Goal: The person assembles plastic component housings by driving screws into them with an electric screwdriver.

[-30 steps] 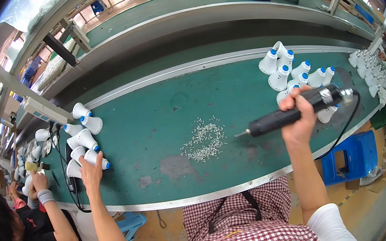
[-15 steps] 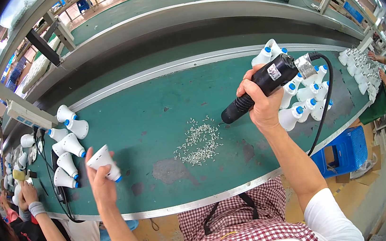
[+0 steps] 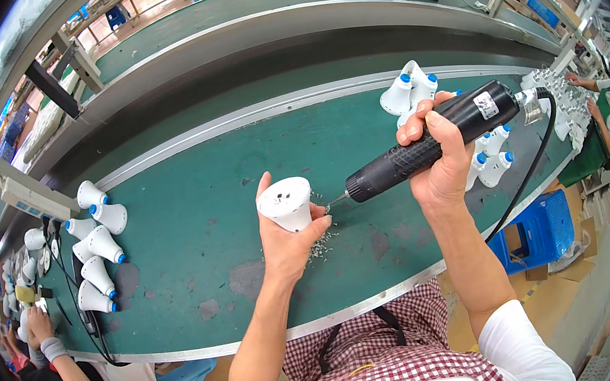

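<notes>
My left hand (image 3: 285,249) grips a white cone-shaped plastic housing (image 3: 287,209) over the middle of the bench, its wide face with small dark openings turned up. In my right hand (image 3: 444,167) is a black corded electric screwdriver (image 3: 382,174), tilted so its thin bit points left. The bit's tip is close to my left thumb and fingers, beside the housing; whether it touches anything I cannot tell. Beneath my left hand lies a pile of tiny pale screws (image 3: 320,247), mostly hidden by the hand and housing.
Several white housings with blue ends (image 3: 106,245) stand and lie at the left of the green bench (image 3: 194,203). More housings (image 3: 497,168) are at the right, partly behind my right hand. The black cord (image 3: 541,152) loops down over the front edge. Co-workers sit at both sides.
My left hand has brought the housing from the left to the middle and turned its wide face up. My right hand has shifted slightly right, with the screwdriver tilted flatter.
</notes>
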Motion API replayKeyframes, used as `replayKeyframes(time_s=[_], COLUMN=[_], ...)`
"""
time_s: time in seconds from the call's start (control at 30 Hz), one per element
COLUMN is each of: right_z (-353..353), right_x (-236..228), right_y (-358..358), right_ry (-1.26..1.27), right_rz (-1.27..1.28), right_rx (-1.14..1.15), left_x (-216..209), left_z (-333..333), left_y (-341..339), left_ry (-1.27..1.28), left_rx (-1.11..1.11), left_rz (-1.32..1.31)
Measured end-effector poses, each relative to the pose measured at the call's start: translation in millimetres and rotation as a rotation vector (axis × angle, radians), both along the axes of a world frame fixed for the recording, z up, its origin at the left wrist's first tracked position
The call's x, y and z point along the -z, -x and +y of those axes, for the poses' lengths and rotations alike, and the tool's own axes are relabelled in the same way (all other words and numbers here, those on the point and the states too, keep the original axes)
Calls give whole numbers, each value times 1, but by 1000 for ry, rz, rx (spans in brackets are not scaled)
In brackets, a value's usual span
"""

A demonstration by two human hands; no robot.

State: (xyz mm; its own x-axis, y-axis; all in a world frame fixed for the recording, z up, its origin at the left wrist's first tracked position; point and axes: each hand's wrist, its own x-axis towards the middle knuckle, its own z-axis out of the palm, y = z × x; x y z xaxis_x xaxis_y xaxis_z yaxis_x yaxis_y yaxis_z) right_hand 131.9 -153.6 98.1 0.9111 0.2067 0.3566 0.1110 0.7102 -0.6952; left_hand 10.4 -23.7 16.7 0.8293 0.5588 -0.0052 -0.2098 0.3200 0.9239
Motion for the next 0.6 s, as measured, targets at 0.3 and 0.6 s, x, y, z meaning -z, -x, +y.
replayKeyframes(time_s=[0.3,0.6], right_z=[3,3], right_x=[2,0], right_y=[6,10], right_ry=[3,3], right_rz=[14,27], right_rx=[-62,-68], left_x=[1,-2], left_z=[0,0], left_y=[-2,0], left_ry=[-202,-174], left_rx=[2,33], left_rz=[-37,-68])
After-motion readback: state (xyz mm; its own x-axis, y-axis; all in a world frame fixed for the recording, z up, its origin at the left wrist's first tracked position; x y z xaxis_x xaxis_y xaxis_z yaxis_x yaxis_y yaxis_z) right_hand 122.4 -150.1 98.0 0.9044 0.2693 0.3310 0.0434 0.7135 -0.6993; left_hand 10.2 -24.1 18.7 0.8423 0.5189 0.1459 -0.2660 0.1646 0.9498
